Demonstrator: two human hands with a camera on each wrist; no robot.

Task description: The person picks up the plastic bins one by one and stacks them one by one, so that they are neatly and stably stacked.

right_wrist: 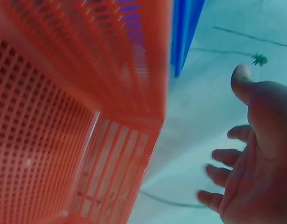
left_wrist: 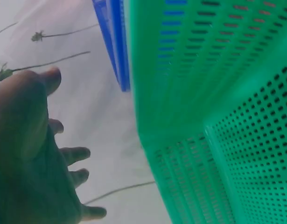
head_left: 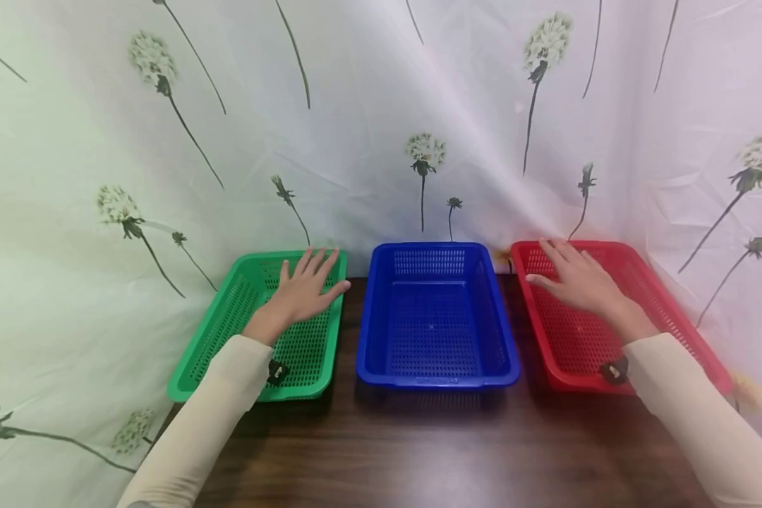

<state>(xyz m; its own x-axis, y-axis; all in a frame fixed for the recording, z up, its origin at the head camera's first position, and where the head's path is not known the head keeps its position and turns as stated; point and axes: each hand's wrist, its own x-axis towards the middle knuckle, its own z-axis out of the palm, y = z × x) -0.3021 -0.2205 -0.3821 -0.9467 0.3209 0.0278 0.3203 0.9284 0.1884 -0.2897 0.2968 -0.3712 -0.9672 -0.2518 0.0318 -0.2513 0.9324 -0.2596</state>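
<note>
My left hand (head_left: 303, 291) hovers over the green basket (head_left: 338, 331) with its fingers spread. In the left wrist view that hand (left_wrist: 36, 149) holds nothing, and the green basket's wall (left_wrist: 180, 112) stands beside it. Above the red basket (head_left: 536, 331) is my right hand (head_left: 578, 279), its fingers extended. The right wrist view shows this hand (right_wrist: 260, 158) with nothing in it, next to the red basket's wall (right_wrist: 143, 79). Between the two hands sits a blue basket (head_left: 432, 324) with nothing inside, touched by neither hand.
All three baskets stand in a row on a dark wooden table (head_left: 419, 451). A white cloth with a dandelion print (head_left: 355, 141) hangs behind them and along both sides. Each wrist bears a small black device (head_left: 277, 372).
</note>
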